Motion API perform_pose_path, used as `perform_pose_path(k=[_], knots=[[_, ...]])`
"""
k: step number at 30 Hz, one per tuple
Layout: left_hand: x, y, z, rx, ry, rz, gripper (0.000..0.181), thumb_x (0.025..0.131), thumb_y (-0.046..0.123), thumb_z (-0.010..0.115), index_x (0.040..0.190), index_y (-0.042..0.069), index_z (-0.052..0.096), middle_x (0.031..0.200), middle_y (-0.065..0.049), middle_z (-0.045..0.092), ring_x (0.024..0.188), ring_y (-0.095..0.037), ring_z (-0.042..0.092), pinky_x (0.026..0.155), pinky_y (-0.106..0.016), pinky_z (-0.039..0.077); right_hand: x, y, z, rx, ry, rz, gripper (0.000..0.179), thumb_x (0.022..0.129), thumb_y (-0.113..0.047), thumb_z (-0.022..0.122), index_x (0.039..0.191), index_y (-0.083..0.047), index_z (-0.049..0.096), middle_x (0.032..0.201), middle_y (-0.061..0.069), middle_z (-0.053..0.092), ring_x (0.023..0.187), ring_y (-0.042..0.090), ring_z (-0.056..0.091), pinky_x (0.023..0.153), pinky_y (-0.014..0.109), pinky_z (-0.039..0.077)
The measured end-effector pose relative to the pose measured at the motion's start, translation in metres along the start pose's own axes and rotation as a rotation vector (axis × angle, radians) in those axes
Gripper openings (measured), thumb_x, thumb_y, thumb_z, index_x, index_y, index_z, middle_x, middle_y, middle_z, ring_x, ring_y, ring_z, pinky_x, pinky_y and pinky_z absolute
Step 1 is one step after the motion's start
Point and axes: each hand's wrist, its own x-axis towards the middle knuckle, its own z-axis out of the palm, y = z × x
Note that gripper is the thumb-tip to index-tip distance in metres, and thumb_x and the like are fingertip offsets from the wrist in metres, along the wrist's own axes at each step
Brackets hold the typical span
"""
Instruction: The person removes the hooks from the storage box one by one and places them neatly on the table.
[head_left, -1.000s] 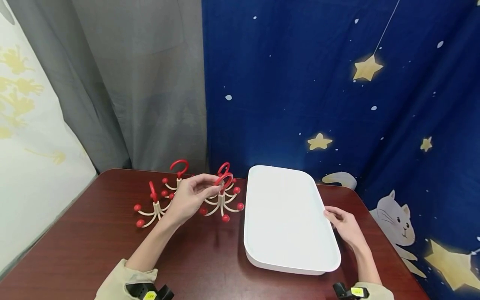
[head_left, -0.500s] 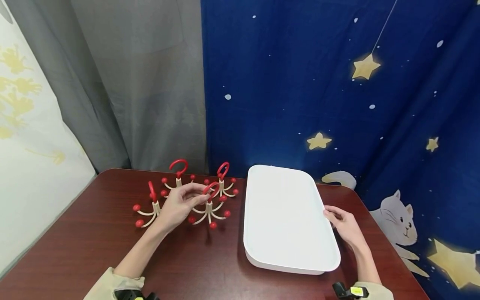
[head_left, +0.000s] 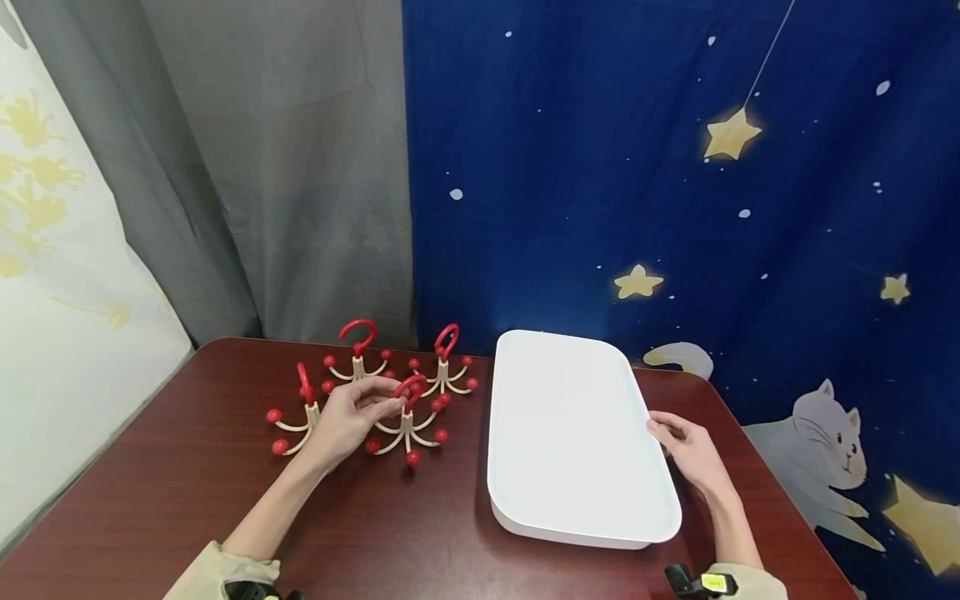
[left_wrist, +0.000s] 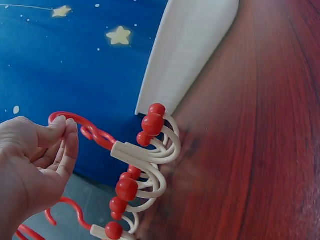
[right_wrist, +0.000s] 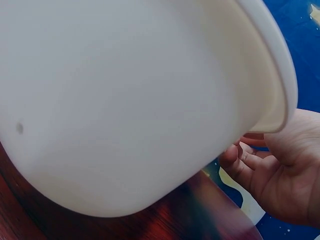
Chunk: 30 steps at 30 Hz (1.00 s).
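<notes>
My left hand (head_left: 350, 421) pinches the red top hook of a multi-arm hanging hook (head_left: 407, 423) between thumb and fingertips. Its cream arms fan out below and end in red balls. It hangs upright, low over the table; whether it touches the wood I cannot tell. In the left wrist view, the hand (left_wrist: 40, 165) has the red loop (left_wrist: 75, 117) at its fingertips. My right hand (head_left: 693, 454) holds the right-hand rim of a white tray (head_left: 577, 433). From the right wrist, the curled fingers (right_wrist: 245, 160) show beside the tray's outer wall (right_wrist: 125, 100), under its rim.
Three more hanging hooks of the same kind stand close by: a left one (head_left: 309, 412), one at the back left (head_left: 358, 360) and one at the back right (head_left: 444, 367). The brown table (head_left: 187, 492) ends at the curtains (head_left: 525, 208) behind.
My left hand has moved left, towards me and down with the hanging hook, away from the tray and in front of the back-right one. The right hand and the tray have kept their places.
</notes>
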Motion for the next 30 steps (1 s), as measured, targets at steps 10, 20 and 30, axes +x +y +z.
perform_pose_path(k=[10,20,30], knots=[[-0.001,-0.006,-0.008,0.027,0.000,-0.007,0.030,0.092,-0.001,0.070,0.119,-0.013,0.062,0.105,-0.023,0.070,0.091,-0.013,0.071,0.081,-0.025,0.057,0.001,0.000,0.000,-0.004,0.002,0.006,0.055,0.103,-0.032,0.061,0.140,0.007,0.052,0.121,0.021,0.066,0.085,0.013,0.063,0.074,0.026,0.054],[-0.003,-0.004,-0.007,0.069,-0.041,-0.043,0.037,0.093,0.007,0.072,0.124,-0.011,0.060,0.110,-0.022,0.068,0.096,-0.020,0.070,0.084,-0.021,0.054,0.001,0.002,-0.005,-0.034,0.006,-0.019,0.053,0.104,-0.030,0.059,0.139,0.009,0.052,0.122,0.024,0.065,0.084,0.013,0.062,0.072,0.027,0.054],[-0.001,-0.004,-0.006,0.061,-0.028,-0.020,0.035,0.099,0.013,0.065,0.129,-0.006,0.061,0.116,-0.023,0.067,0.099,-0.015,0.068,0.087,-0.025,0.054,0.001,-0.001,-0.011,-0.071,0.014,-0.036,0.052,0.104,-0.029,0.059,0.136,0.011,0.054,0.107,0.017,0.069,0.077,0.014,0.059,0.068,0.028,0.052]])
